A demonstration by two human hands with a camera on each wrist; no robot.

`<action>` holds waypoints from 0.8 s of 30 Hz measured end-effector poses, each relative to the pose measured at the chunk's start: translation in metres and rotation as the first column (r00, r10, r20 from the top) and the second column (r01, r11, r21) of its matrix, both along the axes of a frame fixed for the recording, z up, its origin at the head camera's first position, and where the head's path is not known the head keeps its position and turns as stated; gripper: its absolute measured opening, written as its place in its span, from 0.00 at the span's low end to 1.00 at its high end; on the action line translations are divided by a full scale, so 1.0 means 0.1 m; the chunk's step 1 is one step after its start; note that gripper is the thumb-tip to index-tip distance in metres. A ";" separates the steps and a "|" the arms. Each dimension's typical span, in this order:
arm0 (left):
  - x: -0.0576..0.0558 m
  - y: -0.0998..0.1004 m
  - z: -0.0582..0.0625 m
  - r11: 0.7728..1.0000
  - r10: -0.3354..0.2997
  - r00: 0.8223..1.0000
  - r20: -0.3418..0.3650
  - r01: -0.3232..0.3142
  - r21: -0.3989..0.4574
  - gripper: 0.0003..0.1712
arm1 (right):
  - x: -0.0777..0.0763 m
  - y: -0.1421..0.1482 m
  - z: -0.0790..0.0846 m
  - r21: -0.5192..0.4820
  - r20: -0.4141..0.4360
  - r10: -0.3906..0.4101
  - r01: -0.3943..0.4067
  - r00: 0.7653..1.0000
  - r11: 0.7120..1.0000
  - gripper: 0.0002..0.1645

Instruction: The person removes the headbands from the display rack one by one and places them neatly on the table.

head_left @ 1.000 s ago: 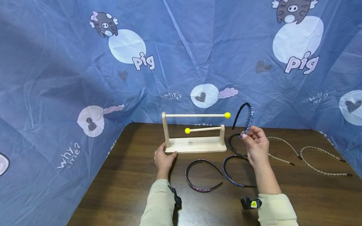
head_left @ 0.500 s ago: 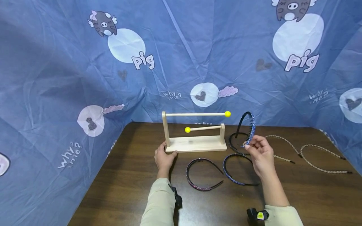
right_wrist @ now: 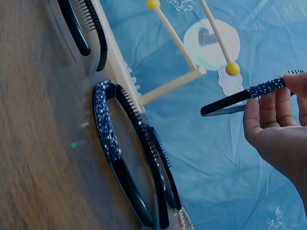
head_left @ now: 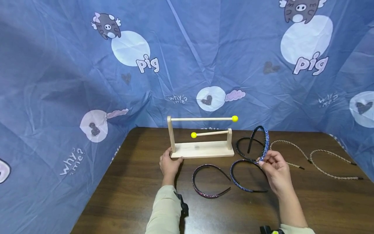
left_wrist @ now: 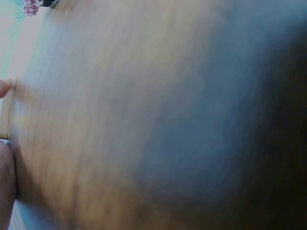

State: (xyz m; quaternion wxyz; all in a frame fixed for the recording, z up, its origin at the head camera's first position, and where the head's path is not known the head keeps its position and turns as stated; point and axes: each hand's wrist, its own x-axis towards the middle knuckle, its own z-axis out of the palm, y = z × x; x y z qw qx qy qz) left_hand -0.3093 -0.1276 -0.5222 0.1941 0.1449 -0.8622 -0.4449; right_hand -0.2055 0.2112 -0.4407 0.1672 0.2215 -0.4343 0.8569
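Observation:
My right hand (head_left: 277, 172) pinches a blue glitter headband (head_left: 266, 143) with black comb teeth, held up above the table. In the right wrist view, the thumb and fingers grip its glittery part (right_wrist: 266, 87). My left hand (head_left: 170, 165) holds the left end of a pale wooden stand (head_left: 201, 150), thumb at the front edge. Two rods with yellow ball ends (head_left: 235, 119) reach across the stand, bare of headbands. On the table, a second blue glitter headband (head_left: 241, 187) lies below the raised one, with a pink-purple glitter headband (head_left: 208, 196) to its left.
Behind the raised headband lies a dark headband (head_left: 239, 151). Two braided beige headbands (head_left: 324, 174) lie at the right. A blue printed cloth (head_left: 175, 81) hangs behind the brown table (head_left: 122, 195). The left wrist view is mostly blurred tabletop.
My right hand has moved right and down toward the table, carrying the blue glitter headband. The left hand and the stand have stayed in place.

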 end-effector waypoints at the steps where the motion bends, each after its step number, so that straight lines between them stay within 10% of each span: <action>1: 0.00 0.00 0.00 1.000 -0.001 1.000 -0.002 0.001 0.001 0.40 | 0.01 0.02 -0.01 -0.001 -0.007 0.009 -0.009 1.000 1.000 0.23; 24: 0.02 0.01 0.01 1.000 0.000 1.000 0.005 0.000 -0.017 0.40 | 0.24 0.38 -0.15 0.102 -0.022 0.096 -0.093 0.995 0.990 0.27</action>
